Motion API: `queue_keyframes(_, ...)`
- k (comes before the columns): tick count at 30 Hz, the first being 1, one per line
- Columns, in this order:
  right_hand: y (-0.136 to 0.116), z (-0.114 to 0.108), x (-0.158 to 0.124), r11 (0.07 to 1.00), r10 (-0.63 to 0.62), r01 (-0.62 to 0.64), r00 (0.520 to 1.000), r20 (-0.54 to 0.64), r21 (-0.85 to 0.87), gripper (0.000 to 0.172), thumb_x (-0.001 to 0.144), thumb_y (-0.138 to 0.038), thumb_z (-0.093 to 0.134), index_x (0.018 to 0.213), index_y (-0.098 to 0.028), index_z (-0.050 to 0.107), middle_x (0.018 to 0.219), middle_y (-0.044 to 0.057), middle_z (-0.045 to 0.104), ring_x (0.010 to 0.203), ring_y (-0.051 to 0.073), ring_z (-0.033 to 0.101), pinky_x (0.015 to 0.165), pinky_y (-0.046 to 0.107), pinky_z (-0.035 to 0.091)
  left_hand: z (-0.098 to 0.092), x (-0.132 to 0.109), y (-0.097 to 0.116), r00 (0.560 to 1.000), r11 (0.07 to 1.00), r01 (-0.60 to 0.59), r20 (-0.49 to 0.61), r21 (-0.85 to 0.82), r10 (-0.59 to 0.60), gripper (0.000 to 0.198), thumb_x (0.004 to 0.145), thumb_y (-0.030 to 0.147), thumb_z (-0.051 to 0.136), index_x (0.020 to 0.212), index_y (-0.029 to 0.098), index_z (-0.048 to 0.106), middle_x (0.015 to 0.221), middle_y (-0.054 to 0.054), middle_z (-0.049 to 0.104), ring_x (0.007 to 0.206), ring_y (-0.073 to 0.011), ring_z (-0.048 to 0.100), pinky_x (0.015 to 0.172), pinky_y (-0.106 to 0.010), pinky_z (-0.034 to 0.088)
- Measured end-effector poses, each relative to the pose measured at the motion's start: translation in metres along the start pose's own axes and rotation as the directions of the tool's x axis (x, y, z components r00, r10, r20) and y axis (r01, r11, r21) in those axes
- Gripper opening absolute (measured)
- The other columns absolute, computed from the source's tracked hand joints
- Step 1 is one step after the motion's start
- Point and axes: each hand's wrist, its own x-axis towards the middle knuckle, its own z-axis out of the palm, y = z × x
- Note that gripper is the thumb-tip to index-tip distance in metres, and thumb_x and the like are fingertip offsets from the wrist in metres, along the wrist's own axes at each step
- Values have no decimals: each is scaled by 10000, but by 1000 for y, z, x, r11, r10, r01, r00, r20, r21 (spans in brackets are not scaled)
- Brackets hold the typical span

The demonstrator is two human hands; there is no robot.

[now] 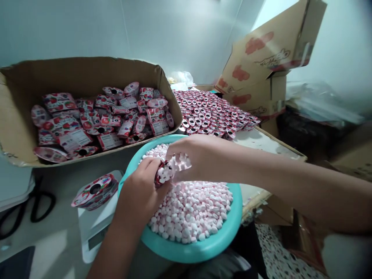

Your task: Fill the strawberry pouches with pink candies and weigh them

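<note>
Left hand [142, 190]: grip pinched a small red packet [161, 177], held just above the teal bowl [203, 250] of pink-white candies [192, 209]. Right hand [197, 157]: grip pressed together on some candies at the packet's mouth. Cardboard box [87, 73] of packets stood behind, scale [95, 230] beside.

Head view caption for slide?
Left hand holds a candy-heaped red pack, right hand cupping more over it, above a teal bowl of candies.
</note>
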Motion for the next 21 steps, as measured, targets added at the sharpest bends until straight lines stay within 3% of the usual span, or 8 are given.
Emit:
queue_keyframes(5,9,8,-29,1000,18,-17,1000,8,-7,203,896,-376,663,1015,-228,733,931,43,746,802,196,656,659,292,429,5,-2,-1,998,998,30,-53,59,-27,276,909,372,604,1135,215,578,1160,-84,647,1107,-296,627,935,-399,514)
queue_keyframes(8,11,24,-36,995,-18,34,987,-163,94,271,977,-361,560,1180,-240,694,1106,58,743,977,217,678,807,339,503,8,-4,-2,997,994,29,-70,109,-21,299,918,389,590,1167,225,564,1195,-92,644,1115,-302,631,917,-395,526)
queue_keyframes(11,10,49,-31,975,-175,207,939,-297,79,527,949,-346,608,1451,-224,502,1466,89,570,1333,262,519,1105,433,425,11,-5,-5,996,995,-1,-83,98,9,333,932,419,563,1200,222,552,1179,-99,659,1060,-293,660,860,-384,549)
queue_keyframes(13,10,65,-26,962,-253,273,922,-293,28,701,936,-353,622,1557,-188,341,1594,96,416,1462,273,368,1206,463,327,12,-5,-10,995,997,-28,-98,75,35,324,941,438,547,1179,219,565,1149,-100,678,1038,-285,677,825,-374,563)
queue_keyframes(14,11,71,-23,959,-271,284,916,-296,3,708,946,-335,603,1568,-165,312,1618,99,375,1490,266,320,1224,456,307,13,-5,-14,992,997,-46,-114,67,54,324,938,443,552,1173,220,575,1142,-98,688,1037,-280,685,819,-368,570)
queue_keyframes(17,18,81,-22,949,-311,307,884,-350,-68,484,978,-194,507,1454,-108,478,1571,104,452,1474,220,353,1214,382,336,15,-3,-25,983,994,-99,-152,53,106,369,912,417,602,1238,244,592,1163,-71,711,1032,-256,708,829,-338,587)
queue_keyframes(19,26,83,-26,938,-341,335,849,-405,-88,324,983,-169,486,1269,-115,630,1426,99,608,1360,193,499,1156,342,407,17,-1,-30,984,994,-102,-141,39,106,399,899,397,623,1280,278,600,1193,-48,714,1031,-243,716,836,-321,592)
queue_keyframes(21,32,85,-30,929,-357,361,832,-424,-74,221,989,-222,506,1061,-154,703,1174,75,739,1119,170,649,1030,324,502,19,-1,-31,990,996,-87,-108,17,88,407,894,415,634,1283,298,615,1215,-37,710,1060,-246,708,858,-324,589)
